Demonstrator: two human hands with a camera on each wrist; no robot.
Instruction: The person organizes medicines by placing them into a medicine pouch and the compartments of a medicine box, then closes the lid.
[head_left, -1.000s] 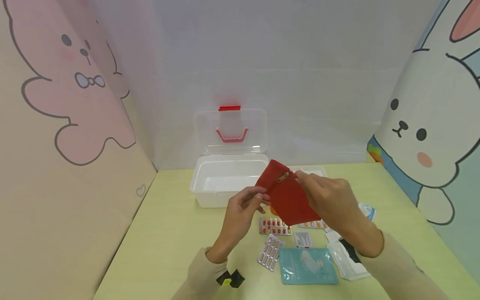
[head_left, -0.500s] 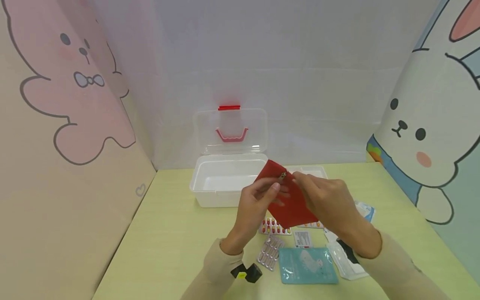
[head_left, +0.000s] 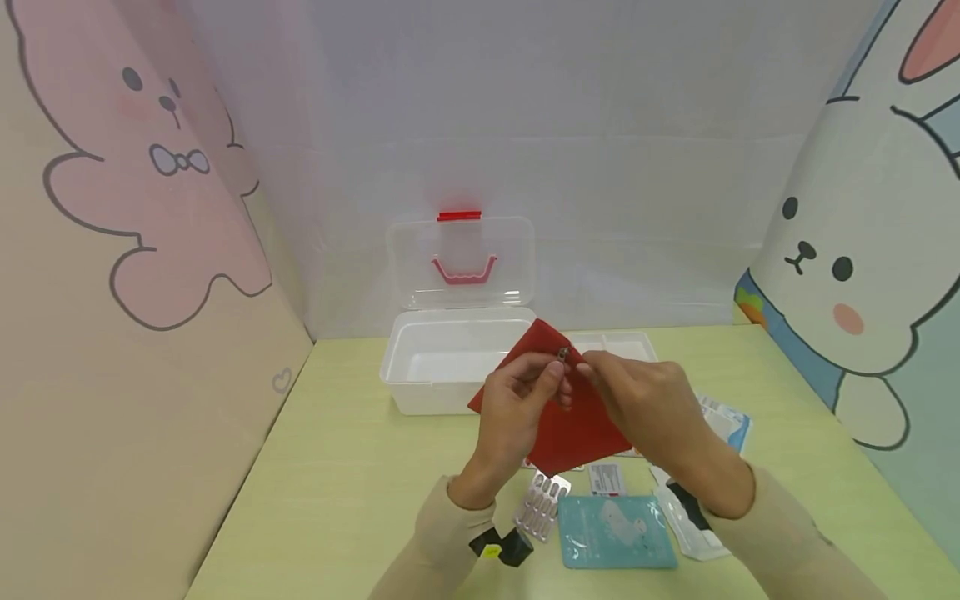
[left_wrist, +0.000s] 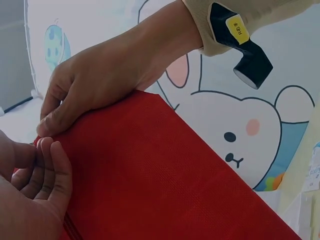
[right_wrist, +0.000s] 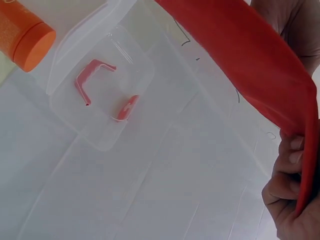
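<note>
A red zip pouch (head_left: 573, 425) is held up above the table between both hands, tilted on a corner. The left hand (head_left: 513, 412) pinches at the metal zip pull (head_left: 562, 354) near the pouch's top edge. Beside it the right hand (head_left: 648, 404) grips the edge just right of the zip. In the left wrist view the red fabric (left_wrist: 150, 170) hangs flat below the right hand (left_wrist: 100, 75), and the left fingers (left_wrist: 50, 170) nearly meet the right fingertips. The right wrist view shows fingers (right_wrist: 290, 170) curled round the pouch's edge. The pouch's inside is hidden.
An open clear box (head_left: 435, 396) with its lid (head_left: 461, 262) raised stands behind the hands, a white tray (head_left: 630, 343) beside it. Nearer lie a blister pack (head_left: 542, 504), a teal packet (head_left: 615, 533) and white packages (head_left: 693, 533). An orange bottle (right_wrist: 32, 45) shows in the right wrist view.
The left hand has moved right and up from the pouch's left side to the zip pull. The pouch has shifted slightly left and down, with the right hand still gripping it.
</note>
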